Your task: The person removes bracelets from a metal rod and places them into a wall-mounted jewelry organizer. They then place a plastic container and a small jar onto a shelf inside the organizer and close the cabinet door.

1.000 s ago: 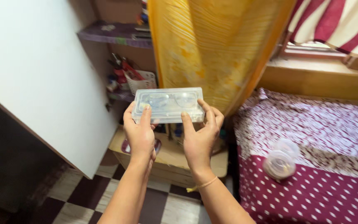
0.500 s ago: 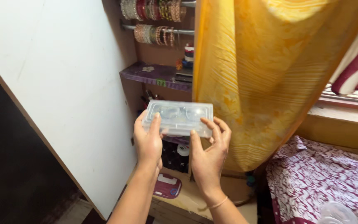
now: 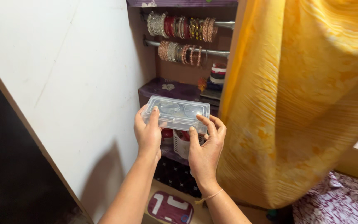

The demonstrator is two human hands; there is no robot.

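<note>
One clear plastic box (image 3: 176, 113), two hands' grip

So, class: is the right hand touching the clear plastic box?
Touching. The head view shows the right hand with fingers pressed on the clear plastic box.

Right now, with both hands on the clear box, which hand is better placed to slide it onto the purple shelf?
Probably left. The left hand grips the clear box at the end nearer the purple shelf; the right hand holds it from below, closer to the yellow curtain.
</note>
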